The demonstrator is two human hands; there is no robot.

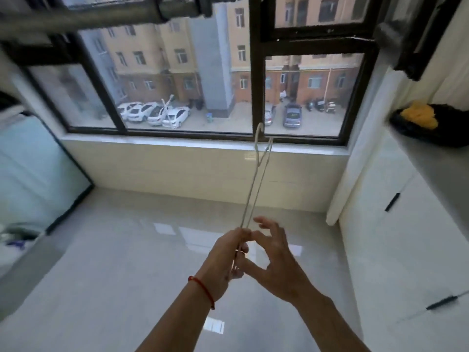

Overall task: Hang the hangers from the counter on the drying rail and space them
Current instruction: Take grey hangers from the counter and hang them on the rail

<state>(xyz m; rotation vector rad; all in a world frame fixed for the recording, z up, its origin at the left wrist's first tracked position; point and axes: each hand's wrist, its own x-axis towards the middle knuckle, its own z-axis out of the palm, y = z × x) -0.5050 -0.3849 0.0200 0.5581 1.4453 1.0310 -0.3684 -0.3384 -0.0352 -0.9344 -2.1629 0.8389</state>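
Note:
A thin white wire hanger (256,179) points up and away from me, seen edge-on, its hook up near the window sill. My left hand (223,260), with a red string on its wrist, grips the hanger's lower end. My right hand (274,260) is beside it with fingers spread and relaxed, fingertips close to the wire; whether they touch it I cannot tell. The grey drying rail (83,20) runs across the top left, high above both hands.
A black-framed window (257,72) fills the far wall above a white tiled sill (177,146). White cabinets with a counter (436,168) stand on the right, holding a black and yellow bundle (421,120). A glass panel (30,168) stands at the left. Glossy grey floor lies below.

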